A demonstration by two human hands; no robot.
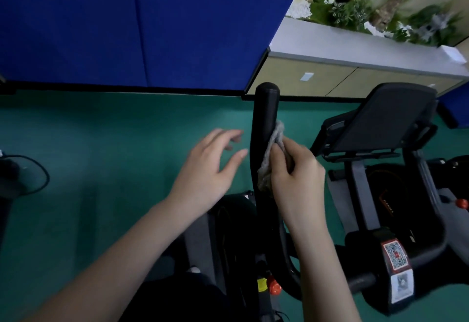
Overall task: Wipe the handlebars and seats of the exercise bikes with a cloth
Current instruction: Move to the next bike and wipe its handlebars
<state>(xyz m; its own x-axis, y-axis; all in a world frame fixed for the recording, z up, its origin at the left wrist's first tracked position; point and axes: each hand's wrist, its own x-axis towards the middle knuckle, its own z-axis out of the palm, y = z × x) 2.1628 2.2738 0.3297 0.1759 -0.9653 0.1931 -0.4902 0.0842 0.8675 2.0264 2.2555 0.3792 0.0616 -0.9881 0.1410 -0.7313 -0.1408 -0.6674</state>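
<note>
The left hand (210,169) hovers empty, fingers spread, just left of the bar (265,108), whose long axis runs up and away from the person, while the cloth (272,149) lies against its right flank, pinched by the nearer right hand (297,177).

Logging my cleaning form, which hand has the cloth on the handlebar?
The right hand: it grips the grey cloth against the upright black handlebar. The left hand hovers beside the bar, fingers spread, holding nothing.
</note>
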